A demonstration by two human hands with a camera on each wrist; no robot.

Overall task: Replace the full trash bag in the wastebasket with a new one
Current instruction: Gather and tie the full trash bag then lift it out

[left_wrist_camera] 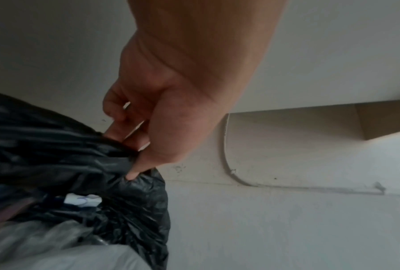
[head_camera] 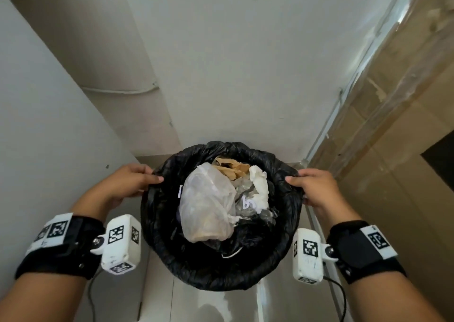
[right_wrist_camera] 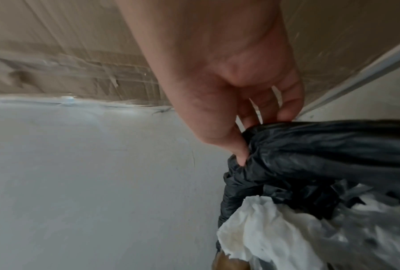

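Observation:
A black trash bag (head_camera: 221, 267) lines a round wastebasket on the floor, its edge rolled over the rim so the basket itself is hidden. Inside lie a clear plastic bag (head_camera: 206, 206), white crumpled paper (head_camera: 260, 186) and brown paper scraps (head_camera: 231, 168). My left hand (head_camera: 132, 181) grips the bag's rolled edge at the left, thumb on top and fingers curled under; the left wrist view shows this left hand (left_wrist_camera: 148, 127) pinching the black bag (left_wrist_camera: 67, 160). My right hand (head_camera: 317, 186) grips the right edge the same way; the right wrist view shows it (right_wrist_camera: 245, 102) on the bag (right_wrist_camera: 321, 155).
A white wall (head_camera: 233, 64) stands behind the basket and another white wall (head_camera: 36, 125) close on the left. A plastic-wrapped cardboard panel (head_camera: 393, 113) rises on the right. The pale floor (head_camera: 208, 304) lies in front. A thin cable (head_camera: 120, 91) runs along the back wall.

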